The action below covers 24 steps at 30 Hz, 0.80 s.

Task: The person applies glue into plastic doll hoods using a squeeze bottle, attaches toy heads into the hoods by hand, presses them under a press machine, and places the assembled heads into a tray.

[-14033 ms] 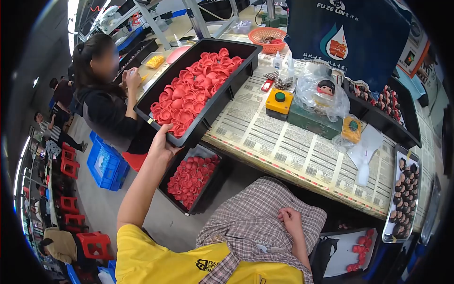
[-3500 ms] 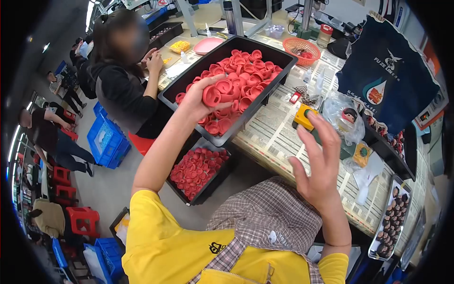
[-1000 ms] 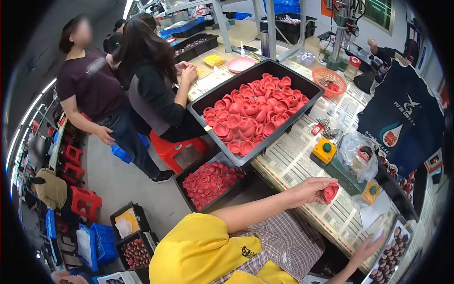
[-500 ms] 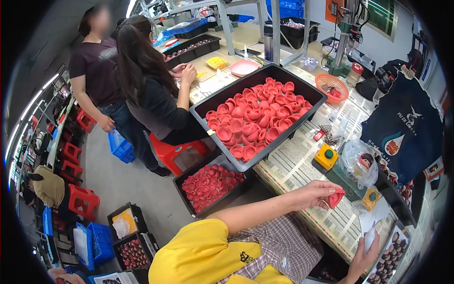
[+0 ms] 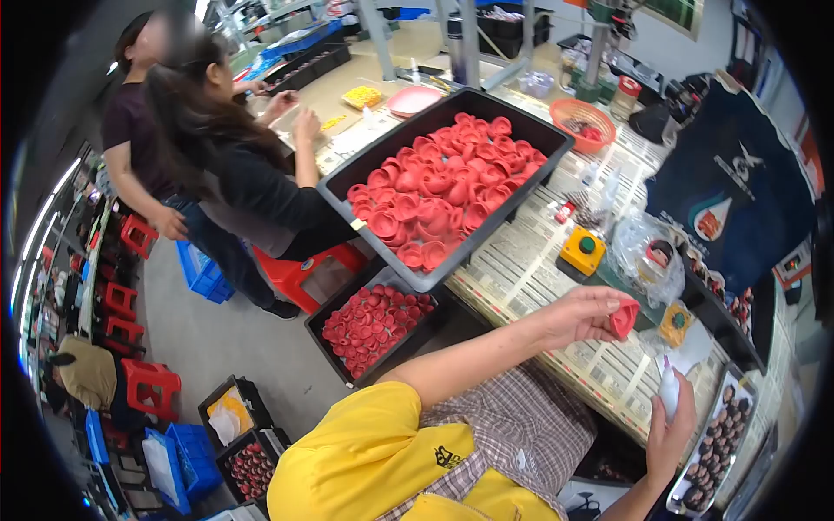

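My left hand point(image 5: 584, 316) pinches a red cup-shaped shell point(image 5: 624, 319) above the paper-covered bench. My right hand point(image 5: 671, 434), lower and to the right, is wrapped round a small white squeeze bottle point(image 5: 668, 391). The bottle's thin nozzle points up, just below the shell and apart from it. Left of my hands, a large black tray point(image 5: 432, 279) holds many similar red shells. Beside my right hand lies a metal tray point(image 5: 677, 501) of small dark round pieces.
A yellow button box point(image 5: 582, 251), a clear plastic bag point(image 5: 641, 252) and an orange basket point(image 5: 580, 111) stand on the bench. A black crate point(image 5: 351, 379) of red pieces sits lower down. Two people are at the left, one seated on a red stool point(image 5: 300, 280).
My right hand has raised the bottle towards the shell, its nozzle now in plain sight. The whole view has shifted slightly. My left hand still holds the shell.
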{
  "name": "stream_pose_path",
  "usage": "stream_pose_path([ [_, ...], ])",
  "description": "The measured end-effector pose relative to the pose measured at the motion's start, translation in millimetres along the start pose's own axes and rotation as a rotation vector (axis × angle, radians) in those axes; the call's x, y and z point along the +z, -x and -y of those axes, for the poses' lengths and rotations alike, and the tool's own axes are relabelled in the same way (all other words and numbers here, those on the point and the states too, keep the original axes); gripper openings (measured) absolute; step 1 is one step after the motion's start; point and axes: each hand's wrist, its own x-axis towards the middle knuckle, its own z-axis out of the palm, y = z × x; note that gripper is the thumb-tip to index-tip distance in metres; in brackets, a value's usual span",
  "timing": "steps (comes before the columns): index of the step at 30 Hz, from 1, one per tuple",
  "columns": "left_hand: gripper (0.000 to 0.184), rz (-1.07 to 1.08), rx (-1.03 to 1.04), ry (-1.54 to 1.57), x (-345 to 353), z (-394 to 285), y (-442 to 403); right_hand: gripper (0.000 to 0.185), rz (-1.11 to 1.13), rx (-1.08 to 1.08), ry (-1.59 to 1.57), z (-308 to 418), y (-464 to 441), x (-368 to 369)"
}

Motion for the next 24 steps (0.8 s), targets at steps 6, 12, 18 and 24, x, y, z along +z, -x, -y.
stream_pose_path([
  [6, 0.044, -0.075, -0.086, 0.039, -4, 13, 4, 0.037, 0.021, -0.009, 0.054, 17, -8, -3],
  [12, 0.049, -0.055, -0.12, 0.011, 1, 24, -1, 0.038, 0.017, -0.098, 0.251, 22, -7, 0],
  [18, 0.046, -0.061, -0.131, -0.023, 12, 25, -3, 0.036, 0.05, -0.067, 0.314, 26, -9, 0],
  [24, 0.046, -0.055, -0.146, -0.043, 14, 30, -7, 0.034, 0.087, -0.039, 0.331, 24, -8, 3],
])
